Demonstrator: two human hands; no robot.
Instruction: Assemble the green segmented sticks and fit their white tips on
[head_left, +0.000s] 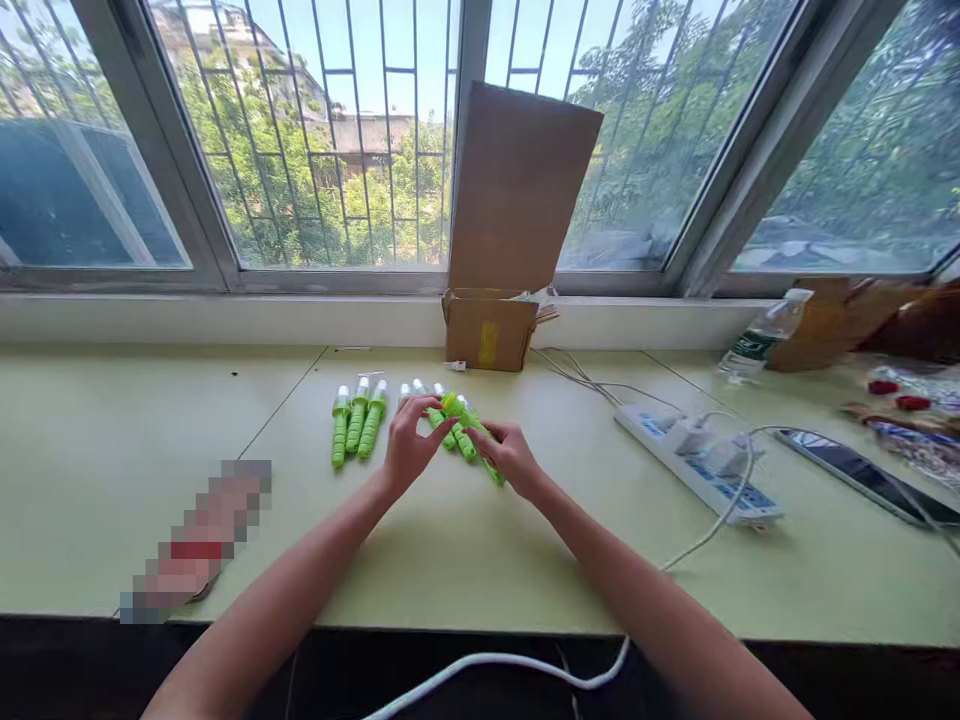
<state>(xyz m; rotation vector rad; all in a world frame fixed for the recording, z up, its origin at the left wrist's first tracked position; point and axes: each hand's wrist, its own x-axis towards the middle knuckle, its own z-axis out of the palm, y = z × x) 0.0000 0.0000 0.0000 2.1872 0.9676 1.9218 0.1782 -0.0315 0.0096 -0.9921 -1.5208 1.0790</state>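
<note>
My left hand (411, 437) is closed, its thumb and fingertips at the yellow end of a bright green ribbed tube (466, 415). My right hand (511, 456) has its fingers closed around the same tube's green body, which lies at a slant between both hands. Under and beside the hands lie several similar green tubes with whitish tips, one of them a ribbed green tube (464, 443) partly covered by the fingers. Left of my left hand, three more green tubes (356, 420) lie side by side, whitish tips pointing toward the window.
An open cardboard box (491, 330) stands against the sill. On the right are a power strip (697, 465) with plugs and cables, a phone (862, 475), and a plastic bottle (761, 335). A pixelated item (199, 545) lies at front left. A white cable crosses the table's front edge.
</note>
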